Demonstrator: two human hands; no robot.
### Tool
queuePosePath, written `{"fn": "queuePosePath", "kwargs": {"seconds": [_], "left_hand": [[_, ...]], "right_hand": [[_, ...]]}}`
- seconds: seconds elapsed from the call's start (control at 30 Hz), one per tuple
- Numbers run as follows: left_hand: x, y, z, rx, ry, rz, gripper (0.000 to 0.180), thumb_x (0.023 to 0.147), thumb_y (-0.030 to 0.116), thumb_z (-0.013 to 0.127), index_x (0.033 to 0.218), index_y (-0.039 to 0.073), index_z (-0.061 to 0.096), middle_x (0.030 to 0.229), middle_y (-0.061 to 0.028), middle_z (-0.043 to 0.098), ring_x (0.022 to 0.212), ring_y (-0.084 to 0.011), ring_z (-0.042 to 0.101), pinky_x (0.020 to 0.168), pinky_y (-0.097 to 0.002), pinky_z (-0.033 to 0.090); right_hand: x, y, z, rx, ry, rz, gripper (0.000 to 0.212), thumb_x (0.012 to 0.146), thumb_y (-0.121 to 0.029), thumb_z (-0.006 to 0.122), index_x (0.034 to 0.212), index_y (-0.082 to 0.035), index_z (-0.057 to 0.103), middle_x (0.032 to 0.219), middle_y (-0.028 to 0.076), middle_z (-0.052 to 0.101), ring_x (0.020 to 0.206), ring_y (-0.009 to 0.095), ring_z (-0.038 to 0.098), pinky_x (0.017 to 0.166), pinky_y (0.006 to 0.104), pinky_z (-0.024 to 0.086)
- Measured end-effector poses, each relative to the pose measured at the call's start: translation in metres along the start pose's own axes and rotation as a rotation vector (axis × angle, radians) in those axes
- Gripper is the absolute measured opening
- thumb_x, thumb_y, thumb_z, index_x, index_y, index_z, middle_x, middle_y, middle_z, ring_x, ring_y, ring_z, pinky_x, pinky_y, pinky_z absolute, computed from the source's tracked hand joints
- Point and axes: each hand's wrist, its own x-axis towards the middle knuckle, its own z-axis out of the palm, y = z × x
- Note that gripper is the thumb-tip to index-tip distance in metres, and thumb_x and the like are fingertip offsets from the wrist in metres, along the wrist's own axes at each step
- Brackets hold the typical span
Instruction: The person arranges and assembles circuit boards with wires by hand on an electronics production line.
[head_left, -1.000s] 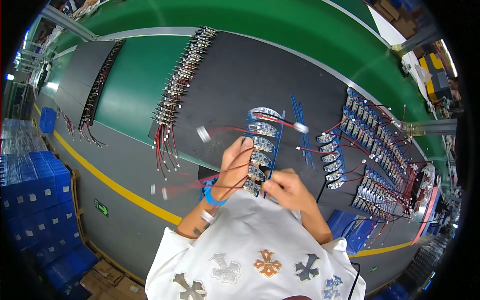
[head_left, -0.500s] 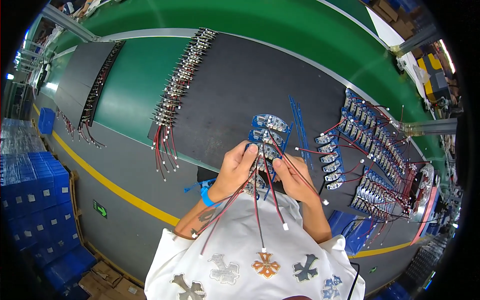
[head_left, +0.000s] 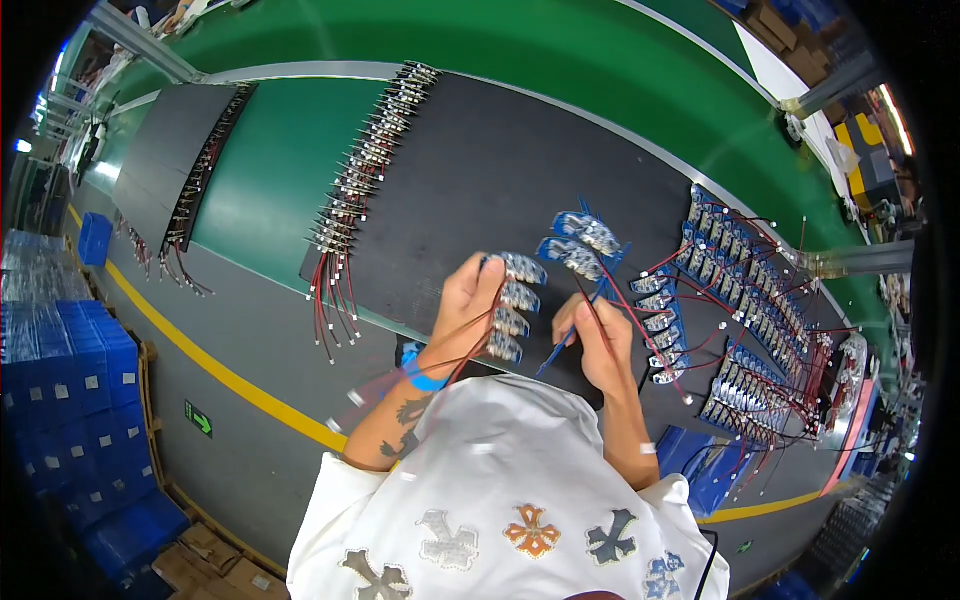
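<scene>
My left hand (head_left: 466, 315) is closed on a panel of several small blue circuit boards (head_left: 512, 322), joined one above another. Red and black wires with white plugs trail from it down over my wrist, blurred. In my right hand (head_left: 601, 342), fingers closed, is another panel of two curved blue circuit boards (head_left: 580, 244), still joined to a thin blue edge strip (head_left: 557, 353). Red and black wires hang from this piece past my fingers. A gap separates the two pieces, both held above the black mat (head_left: 490, 170).
A long row of upright boards (head_left: 362, 170) with hanging wires stands on the mat to the left. More wired board panels (head_left: 745, 270) lie on the right, one panel (head_left: 660, 325) beside my right hand. Blue crates (head_left: 75, 380) are stacked at far left.
The single panel held by both hands is now in two pieces. My right hand has moved its two-board piece to the right; the left keeps the rest, and its wires swing leftward.
</scene>
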Motion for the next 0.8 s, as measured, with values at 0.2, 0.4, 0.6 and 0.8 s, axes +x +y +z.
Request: {"fn": "queuePosePath", "kwargs": {"seconds": [0.2,0.4,0.6,0.8], "left_hand": [[0.054,0.005,-0.014,0.967,0.307,0.797,0.02,0.098,0.02,0.053,0.094,0.001,0.058,0.062,-0.0143,0.058,0.052,-0.0259,0.063,0.046,-0.0362,0.043],[0.073,0.013,-0.013,1.1,0.337,0.899,0.014,0.094,0.013,0.058,0.09,-0.001,0.059,0.067,-0.0158,0.06,0.056,-0.0314,0.059,0.049,-0.0364,0.043],[0.042,-0.002,-0.018,1.199,0.233,1.096,0.009,0.088,0.007,0.062,0.088,-0.002,0.059,0.077,-0.0149,0.062,0.071,-0.033,0.058,0.064,-0.0393,0.046],[0.041,0.006,-0.024,1.245,0.162,1.084,0.007,0.087,0.004,0.062,0.091,-0.001,0.06,0.098,-0.0141,0.068,0.087,-0.0338,0.062,0.082,-0.0409,0.048]], "right_hand": [[-0.011,0.023,-0.014,-0.068,0.161,-0.025,0.035,0.102,-0.018,0.043,0.075,0.0,0.056,0.068,0.007,0.06,0.058,0.011,0.053,0.054,0.0248,0.043],[-0.012,0.02,-0.011,-0.11,0.265,-0.097,0.032,0.102,-0.017,0.044,0.075,0.0,0.052,0.067,0.007,0.059,0.056,0.01,0.053,0.053,0.0241,0.042],[-0.018,0.036,-0.021,-0.049,0.297,-0.151,0.03,0.101,-0.014,0.044,0.076,0.0,0.05,0.066,0.008,0.057,0.055,0.01,0.049,0.05,0.0236,0.038],[-0.014,0.023,-0.018,-0.048,0.279,-0.143,0.03,0.101,-0.011,0.04,0.075,0.001,0.047,0.065,0.011,0.051,0.056,0.017,0.051,0.052,0.0259,0.038]]}}
